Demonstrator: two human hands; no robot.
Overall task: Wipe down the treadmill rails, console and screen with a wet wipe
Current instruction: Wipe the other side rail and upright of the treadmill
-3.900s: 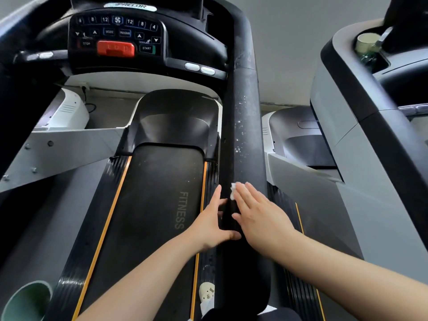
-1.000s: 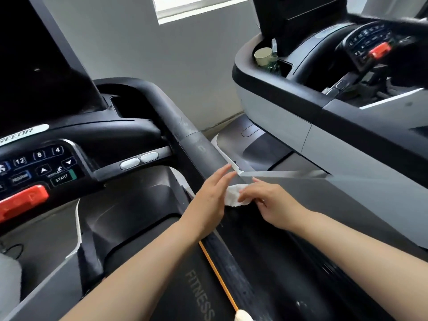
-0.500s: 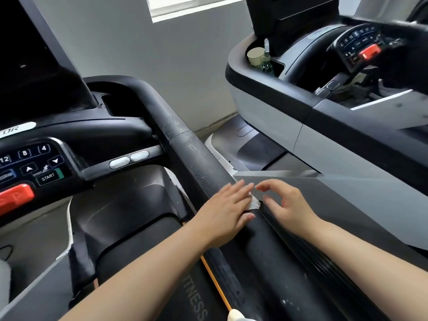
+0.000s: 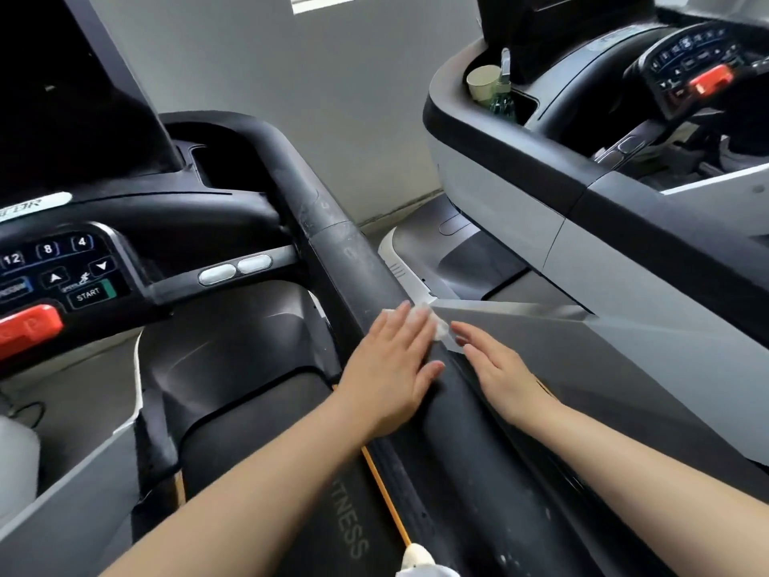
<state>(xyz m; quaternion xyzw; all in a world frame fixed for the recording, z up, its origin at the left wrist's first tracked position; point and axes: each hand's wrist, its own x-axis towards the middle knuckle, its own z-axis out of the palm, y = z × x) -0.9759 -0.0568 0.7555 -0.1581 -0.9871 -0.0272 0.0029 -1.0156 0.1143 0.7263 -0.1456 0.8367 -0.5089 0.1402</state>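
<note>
The treadmill's black right rail (image 4: 353, 251) runs from the console down to the lower right, dusty with pale specks. A white wet wipe (image 4: 437, 324) lies on the rail. My left hand (image 4: 391, 368) lies flat on it with straight fingers, pressing it onto the rail. Only the wipe's far edge shows past my fingertips. My right hand (image 4: 495, 372) sits on the rail's outer side, fingers straight, its fingertips close to the wipe's edge. The console (image 4: 83, 268) with number keys, a START key and a red stop button sits at left, below the dark screen (image 4: 62, 97).
A second treadmill (image 4: 582, 202) stands close on the right, with a paper cup (image 4: 482, 83) and a green bottle (image 4: 501, 102) in its console tray. The running belt (image 4: 333, 514) marked FITNESS lies below. A grey wall is behind.
My left hand has slid the wipe a little further up the rail. My right hand has flattened beside the rail. A second ago my right fingers were pinching the wipe.
</note>
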